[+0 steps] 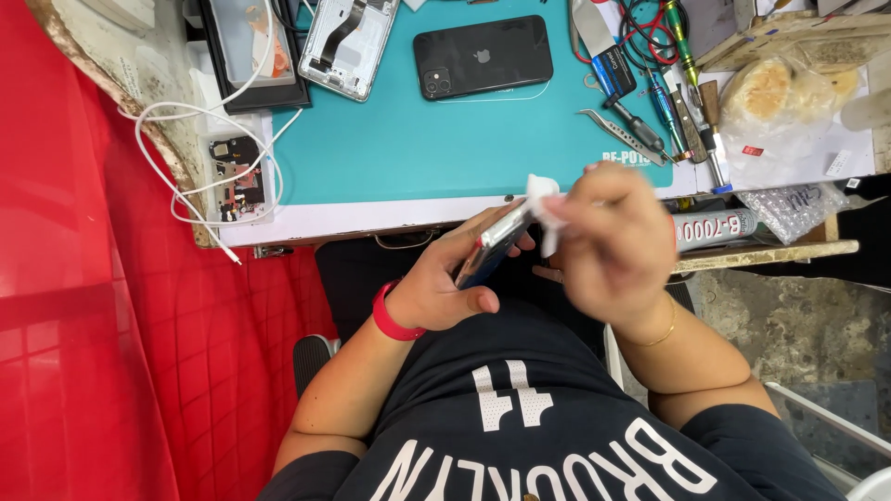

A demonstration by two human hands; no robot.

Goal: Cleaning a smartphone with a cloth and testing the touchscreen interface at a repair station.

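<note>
Below the teal mat (399,148), left hand (445,288) grips a slim shiny phone (497,241) edge-on; right hand (613,246) pinches white wipe (543,199).

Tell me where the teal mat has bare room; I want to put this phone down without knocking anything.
The teal mat is bare in front of the black phone, from the small circuit board on the left to the tweezers. The right end is crowded with screwdrivers.

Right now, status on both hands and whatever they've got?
Left hand gripping slim silver-edged phone edge-up. Right hand pinching small white wipe against its top end. Nothing between them; black phone idle on teal mat.
</note>
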